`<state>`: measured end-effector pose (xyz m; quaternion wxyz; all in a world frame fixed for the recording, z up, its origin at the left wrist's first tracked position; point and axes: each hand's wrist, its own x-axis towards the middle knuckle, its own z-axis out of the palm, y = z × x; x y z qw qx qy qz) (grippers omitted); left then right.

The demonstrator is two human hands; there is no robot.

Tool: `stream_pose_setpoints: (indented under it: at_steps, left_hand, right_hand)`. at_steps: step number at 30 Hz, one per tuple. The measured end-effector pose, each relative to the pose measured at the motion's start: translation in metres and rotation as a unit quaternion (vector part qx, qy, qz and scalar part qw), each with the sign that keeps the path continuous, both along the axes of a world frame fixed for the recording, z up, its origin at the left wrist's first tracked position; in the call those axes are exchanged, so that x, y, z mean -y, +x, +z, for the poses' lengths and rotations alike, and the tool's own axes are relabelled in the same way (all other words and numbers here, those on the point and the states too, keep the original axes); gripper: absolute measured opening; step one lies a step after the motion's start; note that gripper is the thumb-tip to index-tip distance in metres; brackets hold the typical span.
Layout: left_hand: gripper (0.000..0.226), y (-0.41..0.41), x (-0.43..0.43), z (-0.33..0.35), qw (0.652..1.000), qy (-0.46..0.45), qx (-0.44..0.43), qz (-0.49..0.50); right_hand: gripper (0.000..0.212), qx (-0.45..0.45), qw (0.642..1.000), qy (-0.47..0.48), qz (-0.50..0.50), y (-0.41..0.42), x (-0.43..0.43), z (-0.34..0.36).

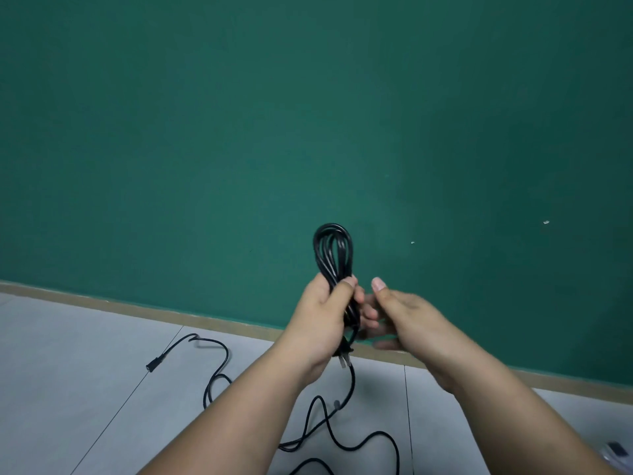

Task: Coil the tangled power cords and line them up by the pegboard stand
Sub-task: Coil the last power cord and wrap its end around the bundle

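Observation:
A black power cord (333, 250) is gathered into several long loops that stand upright above my left hand (325, 313), which is shut around the bundle's middle. Its metal plug (344, 361) hangs just below that hand, and a loose tail (346, 402) drops from there onto the floor. My right hand (400, 315) is right beside the bundle, fingers spread and blurred; I cannot tell if it touches the cord. Another stretch of black cord (219, 351) with a small connector end (150, 366) lies loose on the floor at lower left.
A green wall (308, 114) fills the upper view, with a tan baseboard (137, 306) along its foot. Grey floor tiles (68, 371) lie below. A small grey and black object (618, 450) sits at the lower right edge. No pegboard stand is in view.

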<state>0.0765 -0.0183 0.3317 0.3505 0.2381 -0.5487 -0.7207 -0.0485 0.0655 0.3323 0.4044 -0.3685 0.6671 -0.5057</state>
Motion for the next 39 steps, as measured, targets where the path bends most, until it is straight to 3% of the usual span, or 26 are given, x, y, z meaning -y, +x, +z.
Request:
stream_pose_setpoints:
  at_steps: [4,7,9,13,18,22,30,33,36,39]
  left_hand:
    - [0.014,0.004,0.019,0.004,0.993,0.039,-0.062,0.096]
    - [0.014,0.011,0.036,0.010,0.974,0.105,-0.140,0.144]
    - [0.012,0.017,0.043,0.013,0.969,0.125,-0.160,0.142]
    - [0.009,0.019,0.038,0.011,0.977,0.115,-0.150,0.102]
    - [0.011,0.018,0.042,0.002,0.986,0.027,-0.074,0.146]
    - [0.015,0.021,0.059,-0.002,0.973,-0.035,-0.007,0.230]
    - [0.012,0.014,0.063,-0.007,0.939,-0.114,0.062,0.317]
    - [0.012,0.016,0.066,-0.008,0.929,-0.118,0.069,0.344]
    - [0.009,0.020,0.068,-0.007,0.930,-0.184,0.128,0.293]
    - [0.004,0.023,0.060,-0.008,0.939,-0.239,0.206,0.140]
  right_hand:
    - [0.066,-0.013,0.991,0.070,0.110,0.010,0.001,-0.007]
    - [0.040,-0.111,0.971,0.081,0.198,0.017,0.001,-0.017]
    - [0.024,-0.183,0.963,0.078,0.181,0.022,0.006,-0.030]
    - [0.045,-0.170,0.975,0.031,0.139,0.029,0.015,-0.039]
    - [0.014,-0.068,0.976,0.025,0.204,0.028,0.016,-0.034]
    - [0.012,-0.060,0.981,0.016,0.184,0.015,0.011,-0.015]
    - [0.006,-0.211,0.958,0.047,0.187,-0.018,-0.007,0.018]
    - [0.014,-0.259,0.953,-0.001,0.159,-0.022,-0.009,0.020]
    - [0.016,-0.285,0.951,-0.082,0.089,-0.018,-0.011,0.020]
    - [0.013,-0.305,0.936,-0.175,0.024,-0.011,-0.011,0.021]
